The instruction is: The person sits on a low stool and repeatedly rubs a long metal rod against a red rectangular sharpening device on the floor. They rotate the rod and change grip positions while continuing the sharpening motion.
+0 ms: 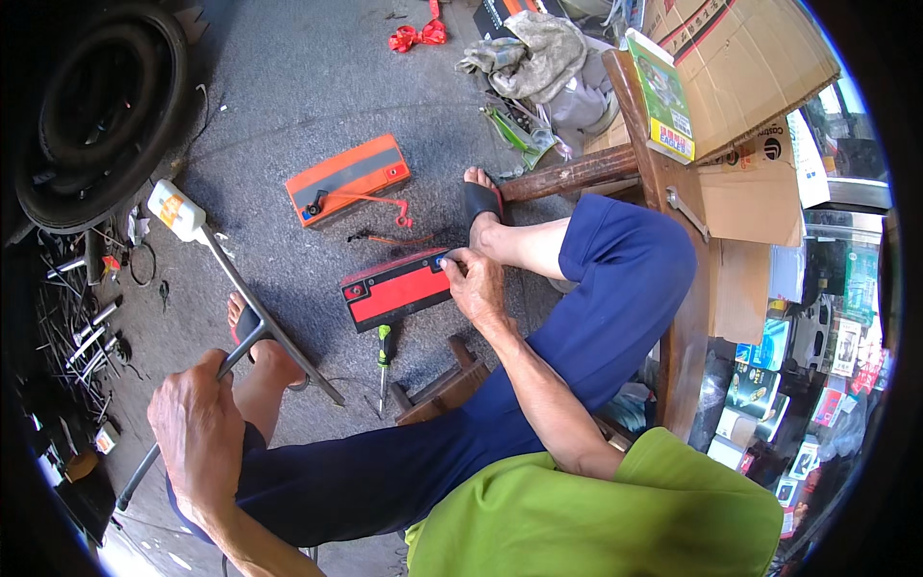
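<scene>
Wheel (113,115) and a scatter of metal tools (87,337) fill the left side of the floor. Beyond the red battery (399,292) lies an orange battery (351,178), a red cable across its top and trailing off its near edge; a thin dark lead (394,238) lies between the two. A screwdriver (384,361), green at the handle, lies just on the near side of the red battery, with a wooden stool (452,385) near it. To the right are a grey cloth (543,58), cardboard (745,67) and a wooden frame (663,250) bearing a spanner (687,213).

The red battery sits on the floor between the feet, slightly askew: black case, flat red panel on top, a round terminal at its left end and a blue spot at its right. The right hand (476,288) has thumb and fingertips at that blue spot; whether they pinch anything cannot be told. The left hand (197,433) is wrapped firmly around a grey T-shaped bar (298,363), whose far end carries a white bottle (176,210), and which crosses in front of the left foot (279,365).
</scene>
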### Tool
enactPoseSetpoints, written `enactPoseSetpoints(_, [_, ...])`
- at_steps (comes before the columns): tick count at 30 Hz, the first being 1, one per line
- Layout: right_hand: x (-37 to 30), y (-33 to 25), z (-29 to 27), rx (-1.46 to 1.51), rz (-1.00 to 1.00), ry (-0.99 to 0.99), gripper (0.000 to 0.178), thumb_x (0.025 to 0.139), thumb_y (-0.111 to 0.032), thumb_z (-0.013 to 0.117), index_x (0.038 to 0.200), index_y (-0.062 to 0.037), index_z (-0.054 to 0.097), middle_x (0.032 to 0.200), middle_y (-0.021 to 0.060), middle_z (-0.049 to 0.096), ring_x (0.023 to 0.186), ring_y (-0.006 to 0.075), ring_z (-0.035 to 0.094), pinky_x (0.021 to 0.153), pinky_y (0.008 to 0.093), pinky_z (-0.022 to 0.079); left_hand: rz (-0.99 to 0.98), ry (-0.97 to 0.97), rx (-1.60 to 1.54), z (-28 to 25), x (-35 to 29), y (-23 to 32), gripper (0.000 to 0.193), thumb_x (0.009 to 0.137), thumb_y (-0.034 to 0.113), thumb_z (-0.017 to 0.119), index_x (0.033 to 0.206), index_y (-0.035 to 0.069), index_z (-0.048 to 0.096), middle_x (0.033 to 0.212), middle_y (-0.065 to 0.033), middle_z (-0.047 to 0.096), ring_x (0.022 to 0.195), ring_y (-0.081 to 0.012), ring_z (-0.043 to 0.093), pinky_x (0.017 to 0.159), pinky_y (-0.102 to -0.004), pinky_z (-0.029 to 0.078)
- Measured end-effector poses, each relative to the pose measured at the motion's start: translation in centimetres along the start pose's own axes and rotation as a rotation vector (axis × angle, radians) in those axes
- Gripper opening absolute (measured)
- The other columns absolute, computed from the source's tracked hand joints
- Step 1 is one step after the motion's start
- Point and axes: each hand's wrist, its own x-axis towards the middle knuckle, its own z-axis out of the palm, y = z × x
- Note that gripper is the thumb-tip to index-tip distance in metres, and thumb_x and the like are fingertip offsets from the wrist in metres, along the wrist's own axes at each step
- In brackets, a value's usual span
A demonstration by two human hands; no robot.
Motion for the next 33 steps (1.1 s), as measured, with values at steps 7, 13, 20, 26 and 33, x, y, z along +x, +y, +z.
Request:
enactPoseSetpoints(7, [-0.1,-0.8,0.2,-0.158,-0.104,0.016,0.010,0.085,-0.012,0.066,0.084,-0.0012,0.066,0.078,0.0154,0.066,0.075,0.0356,0.063,0.068,0.0454,0.048,-0.009,0.050,-0.027,-0.5,-0.1,0.1,0.021,0.081,0.007,0.067,0.103,0.006,0.065,0.091,-0.0164,0.064,0.090,-0.0362,0.060,0.078,-0.0452,0.046])
enactPoseSetpoints(13, [-0.4,-0.8,0.4,-0.081,-0.029,0.022,0.011,0.086,-0.013,0.065,0.088,-0.0022,0.066,0.082,0.0156,0.066,0.079,0.0360,0.063,0.072,0.0464,0.048,0.019,0.103,-0.098,-0.4,-0.1,0.3,0.015,0.080,0.006,0.066,0.095,0.003,0.068,0.080,-0.0205,0.062,0.082,-0.0377,0.060,0.072,-0.0464,0.046])
enactPoseSetpoints(20, [-0.4,-0.9,-0.2,-0.143,-0.096,-0.047,0.011,0.086,-0.013,0.065,0.090,-0.0025,0.066,0.085,0.0158,0.065,0.082,0.0361,0.062,0.073,0.0470,0.048,0.100,0.236,-0.098,0.5,-0.2,0.0,0.007,0.078,0.004,0.062,0.084,0.002,0.066,0.071,-0.0225,0.061,0.072,-0.0392,0.061,0.066,-0.0463,0.047])
enactPoseSetpoints(26, [-0.6,-0.7,0.5,-0.034,-0.015,0.008,0.012,0.086,-0.013,0.066,0.090,-0.0023,0.068,0.083,0.0162,0.066,0.079,0.0340,0.064,0.072,0.0439,0.049,0.106,0.211,-0.107,0.5,-0.5,-0.2,0.011,0.078,0.004,0.064,0.088,0.002,0.067,0.073,-0.0230,0.061,0.074,-0.0397,0.061,0.067,-0.0469,0.046])
enactPoseSetpoints(33, [-0.1,1.5,0.7,0.203,0.188,0.050,0.014,0.085,-0.013,0.070,0.089,0.0000,0.071,0.068,0.0142,0.069,0.060,0.0218,0.067,0.059,0.0353,0.051,0.139,0.274,-0.118,0.5,-0.7,-0.2,0.009,0.078,0.007,0.060,0.081,0.001,0.066,0.067,-0.0230,0.060,0.067,-0.0395,0.062,0.064,-0.0465,0.048])
